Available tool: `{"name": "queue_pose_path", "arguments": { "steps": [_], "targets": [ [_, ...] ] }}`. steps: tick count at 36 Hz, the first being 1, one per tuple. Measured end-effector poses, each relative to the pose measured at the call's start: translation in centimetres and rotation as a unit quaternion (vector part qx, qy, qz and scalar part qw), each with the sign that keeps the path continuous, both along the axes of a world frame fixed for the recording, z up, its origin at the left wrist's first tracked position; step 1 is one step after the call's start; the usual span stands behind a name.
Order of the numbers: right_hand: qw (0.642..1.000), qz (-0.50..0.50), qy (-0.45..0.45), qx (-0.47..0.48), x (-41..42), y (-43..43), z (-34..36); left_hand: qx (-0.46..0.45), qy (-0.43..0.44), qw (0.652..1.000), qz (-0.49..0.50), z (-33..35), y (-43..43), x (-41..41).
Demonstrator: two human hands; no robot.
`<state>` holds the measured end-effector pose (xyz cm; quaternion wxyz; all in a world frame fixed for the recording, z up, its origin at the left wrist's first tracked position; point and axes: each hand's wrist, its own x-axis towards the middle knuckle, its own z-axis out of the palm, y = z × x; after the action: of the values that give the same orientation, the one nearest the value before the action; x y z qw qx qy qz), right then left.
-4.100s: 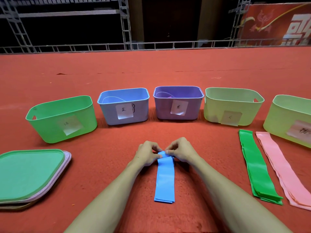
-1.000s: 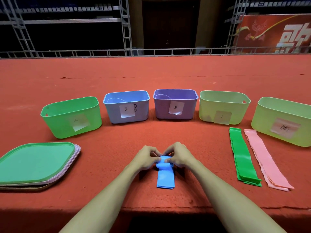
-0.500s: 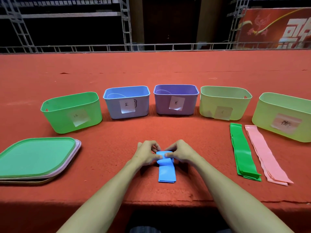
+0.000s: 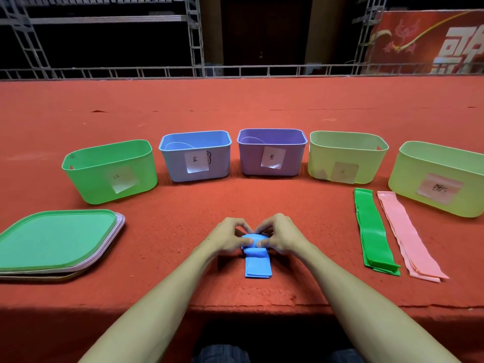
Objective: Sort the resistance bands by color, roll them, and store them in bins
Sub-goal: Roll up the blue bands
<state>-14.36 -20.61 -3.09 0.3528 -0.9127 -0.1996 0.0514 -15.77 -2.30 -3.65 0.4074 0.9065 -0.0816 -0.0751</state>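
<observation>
A blue resistance band [image 4: 258, 267] lies on the red carpeted surface, its far end wound into a roll. My left hand [image 4: 227, 237] and my right hand [image 4: 282, 235] pinch that roll from either side, thumbs on top. A short flat tail of the band runs toward me. To the right lie a stack of green bands [image 4: 373, 231] and a stack of pink bands [image 4: 408, 237], flat and side by side. Behind stand labelled bins: green bin [image 4: 86, 163], blue bin [image 4: 170, 163], purple bin [image 4: 248, 158], and two pale yellow-green bins [image 4: 319, 158] [image 4: 408, 174].
A pile of bin lids, green lid [image 4: 52, 239] on top, rests at the left. The surface's front edge [image 4: 248, 307] runs just below the band's tail. A metal rail and truss stand far behind.
The roll has grown and moved toward me; the flat blue tail is much shorter than four seconds ago. Both hands have stayed on the roll.
</observation>
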Motion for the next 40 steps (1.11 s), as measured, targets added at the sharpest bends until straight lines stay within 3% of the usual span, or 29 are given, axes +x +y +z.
{"name": "queue_pose_path", "arguments": {
  "steps": [12, 23, 40],
  "targets": [
    [0.999, -0.011, -0.049, 0.02, 0.6, -0.3, -0.6, 0.014, -0.065, 0.997, 0.04, -0.5, -0.6, 1.0],
    [0.999, -0.015, 0.02, 0.042, 2.5, -0.9, -1.4, 0.033, -0.124, 0.991, 0.031, -1.3, -0.7, 0.8],
    [1.0, -0.004, -0.009, 0.0, 1.3, -0.7, -0.5, -0.005, -0.055, 0.998, -0.018, -1.1, -0.1, 1.1]
  ]
}}
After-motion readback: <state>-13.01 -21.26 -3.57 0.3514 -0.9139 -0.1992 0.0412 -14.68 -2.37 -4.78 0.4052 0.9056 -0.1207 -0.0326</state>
